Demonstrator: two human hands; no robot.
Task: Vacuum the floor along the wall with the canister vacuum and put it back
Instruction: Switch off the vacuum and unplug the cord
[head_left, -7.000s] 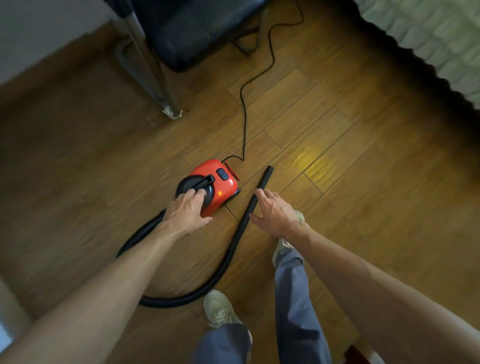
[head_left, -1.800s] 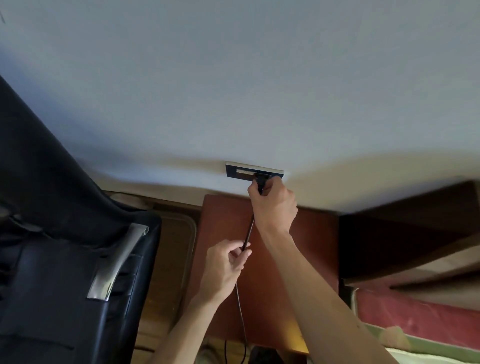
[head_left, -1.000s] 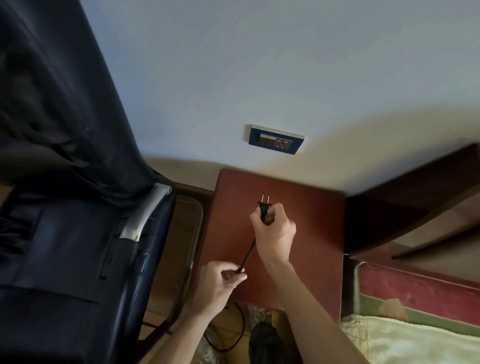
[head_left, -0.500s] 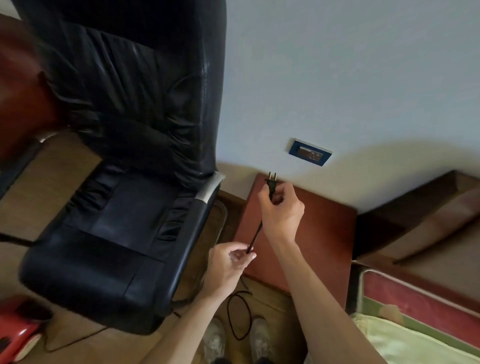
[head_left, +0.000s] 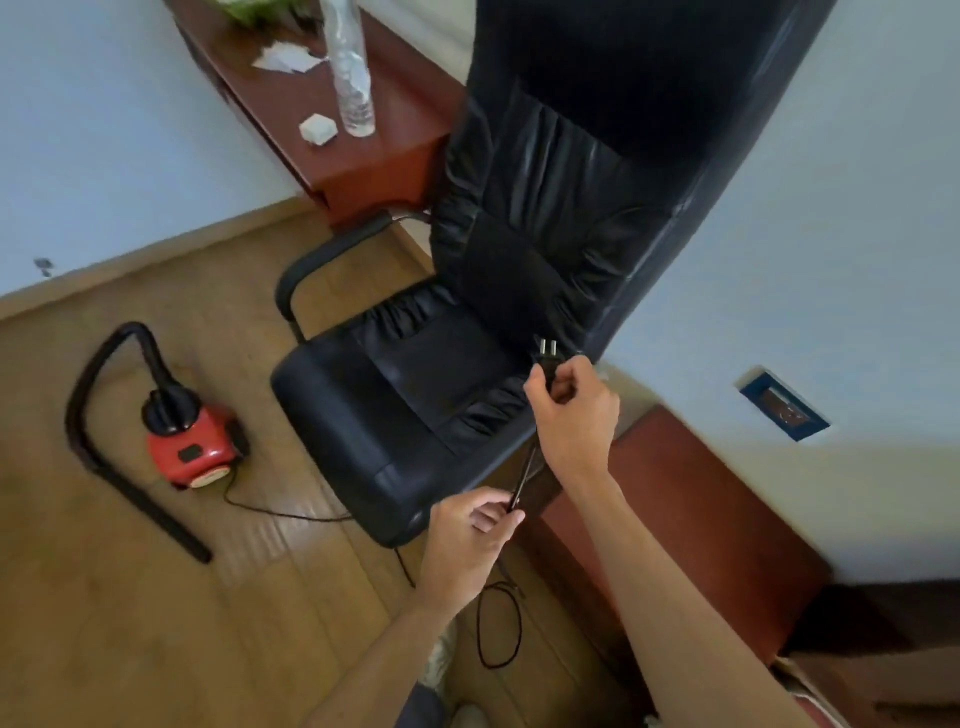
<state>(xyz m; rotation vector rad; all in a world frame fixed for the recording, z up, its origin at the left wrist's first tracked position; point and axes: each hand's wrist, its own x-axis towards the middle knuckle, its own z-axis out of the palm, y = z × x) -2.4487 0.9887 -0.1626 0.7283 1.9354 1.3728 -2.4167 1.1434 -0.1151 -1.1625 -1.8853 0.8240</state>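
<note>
The red canister vacuum (head_left: 189, 453) stands on the wooden floor at the left, its black hose (head_left: 88, 395) arching up and ending in a straight nozzle on the boards. Its thin black cord (head_left: 280, 513) trails under the chair toward me. My right hand (head_left: 574, 410) pinches the black two-pin plug (head_left: 546, 354), prongs up, free of the blue wall socket (head_left: 783, 404). My left hand (head_left: 467, 540) grips the cord a short way below the plug. A slack loop of cord lies on the floor by my feet.
A black leather office chair (head_left: 467, 364) stands between me and the vacuum. A reddish desk (head_left: 374, 130) behind it carries a clear bottle and paper scraps. A low red-brown cabinet (head_left: 691, 525) sits against the wall below the socket.
The plug was pulled out of the wall socket. I have turned left, so the chair and vacuum came into view, and both hands carry the plug and cord away from the socket.
</note>
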